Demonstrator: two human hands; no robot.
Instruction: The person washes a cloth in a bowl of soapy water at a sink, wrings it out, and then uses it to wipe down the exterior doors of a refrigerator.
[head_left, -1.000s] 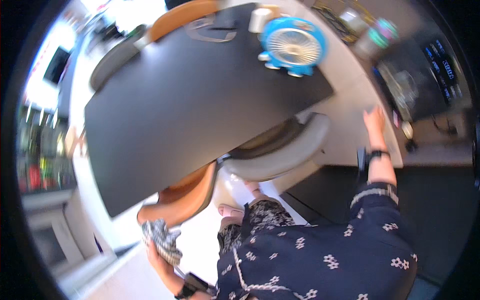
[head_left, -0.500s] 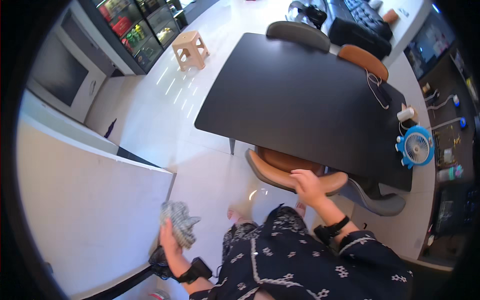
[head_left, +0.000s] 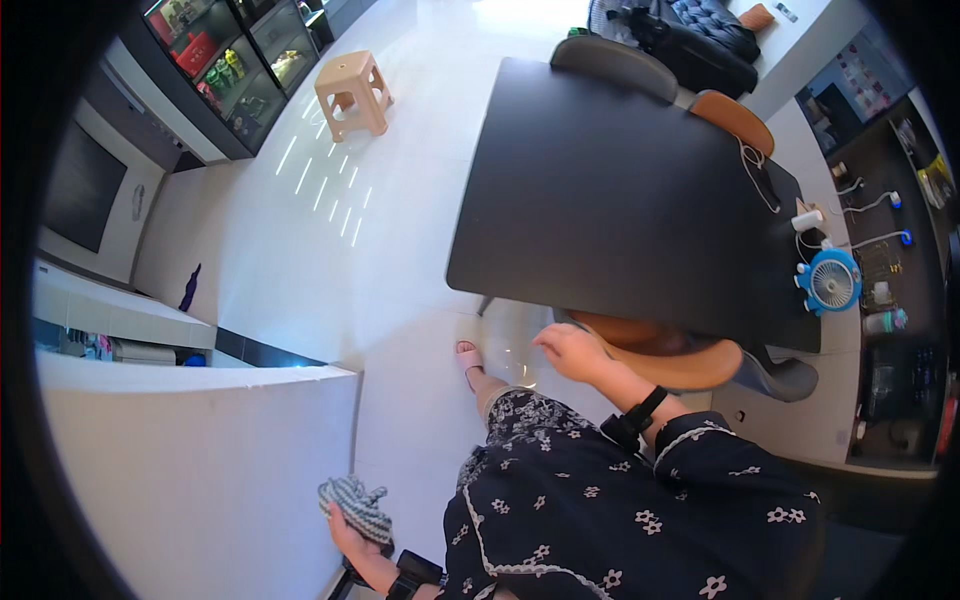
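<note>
My left hand (head_left: 352,545) is closed around a bunched, grey-green and white striped cloth (head_left: 358,510), low beside the white half wall (head_left: 230,470). The cloth's loose folds stick out above my fingers. My right hand (head_left: 572,352) is in front of my body with its fingers loosely bent and apart, holding nothing. Just right of it stands the tan chair (head_left: 690,365), its curved back close to my wrist. The chair is pushed up to the black table (head_left: 620,200).
A blue fan (head_left: 832,281) and a white cup-like object (head_left: 807,221) are at the table's right end. A beige plastic stool (head_left: 354,95) stands on the glossy floor at the far left. A grey chair (head_left: 785,378) is beside the tan one.
My right hand has come off the chair back and moved left. My left hand, still with the cloth, sits lower in view. The table and chairs have shifted right, and one foot is farther forward.
</note>
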